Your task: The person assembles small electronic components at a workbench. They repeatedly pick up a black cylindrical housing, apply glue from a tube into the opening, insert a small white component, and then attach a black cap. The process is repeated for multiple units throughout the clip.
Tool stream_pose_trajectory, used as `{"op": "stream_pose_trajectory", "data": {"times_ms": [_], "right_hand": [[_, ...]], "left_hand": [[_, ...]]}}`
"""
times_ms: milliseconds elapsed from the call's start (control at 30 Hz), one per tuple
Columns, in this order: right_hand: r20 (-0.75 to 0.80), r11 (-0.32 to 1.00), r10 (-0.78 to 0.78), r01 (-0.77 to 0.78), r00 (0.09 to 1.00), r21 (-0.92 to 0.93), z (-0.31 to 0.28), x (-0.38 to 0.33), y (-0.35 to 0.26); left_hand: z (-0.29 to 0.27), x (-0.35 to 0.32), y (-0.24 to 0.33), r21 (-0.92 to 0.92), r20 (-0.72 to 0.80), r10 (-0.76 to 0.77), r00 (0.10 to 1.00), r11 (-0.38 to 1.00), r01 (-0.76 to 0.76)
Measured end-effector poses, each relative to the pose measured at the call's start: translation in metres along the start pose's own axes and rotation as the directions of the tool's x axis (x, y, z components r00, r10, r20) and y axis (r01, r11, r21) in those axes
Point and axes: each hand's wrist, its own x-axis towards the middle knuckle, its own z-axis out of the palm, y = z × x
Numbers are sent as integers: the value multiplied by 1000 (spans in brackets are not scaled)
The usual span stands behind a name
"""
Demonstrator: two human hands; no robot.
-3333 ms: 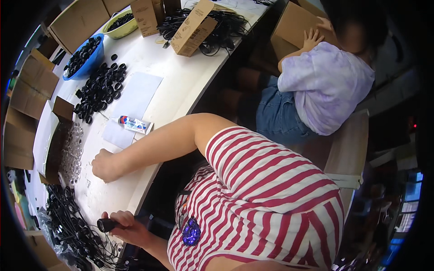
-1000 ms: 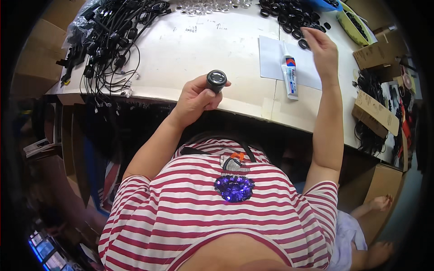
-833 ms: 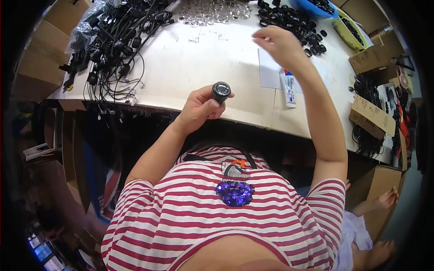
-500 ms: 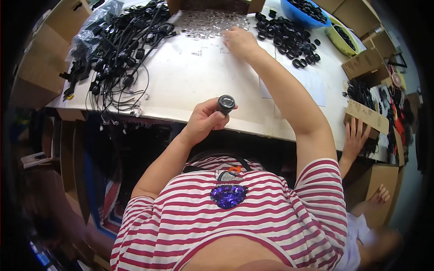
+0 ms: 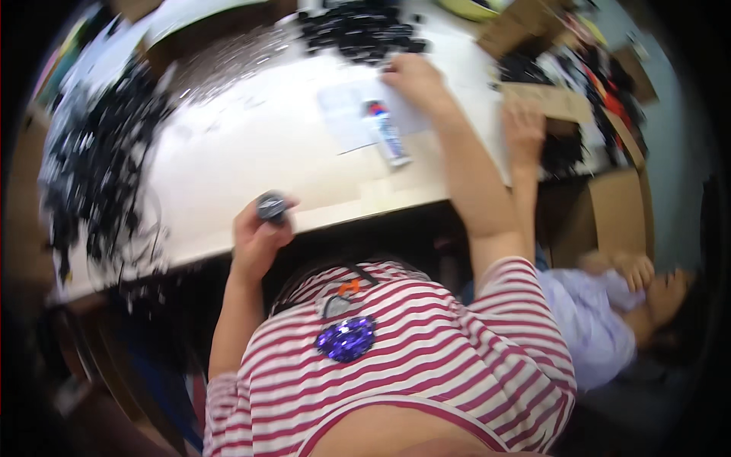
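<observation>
The left hand (image 5: 255, 242) is curled tight around a small black plug (image 5: 271, 206). The plug sits at the top of the fist, at the near edge of the white table (image 5: 251, 152). Its round end faces up toward the camera, so its long way runs down into the fist. The picture is blurry, so finer parts cannot be seen.

Far to the right of that grip and further out over the table, the right hand (image 5: 415, 80) lies on a sheet of paper (image 5: 346, 118). I cannot tell if it holds anything. A glue tube (image 5: 388, 137) lies just beside it, pointing away from the person. Black rings (image 5: 358, 34) are piled just past the right hand. Black cables (image 5: 99, 167) are heaped left of the fist.
</observation>
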Motion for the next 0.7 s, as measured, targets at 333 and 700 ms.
{"op": "stream_pose_trajectory", "data": {"times_ms": [333, 700], "right_hand": [[141, 873, -466, 428, 874, 233, 18, -62, -95], [151, 873, -481, 455, 864, 177, 34, -85, -102]], "left_hand": [[3, 0, -5, 18, -78, 85, 993, 996, -84], [13, 0, -3, -53, -388, -28, 921, 999, 8]]}}
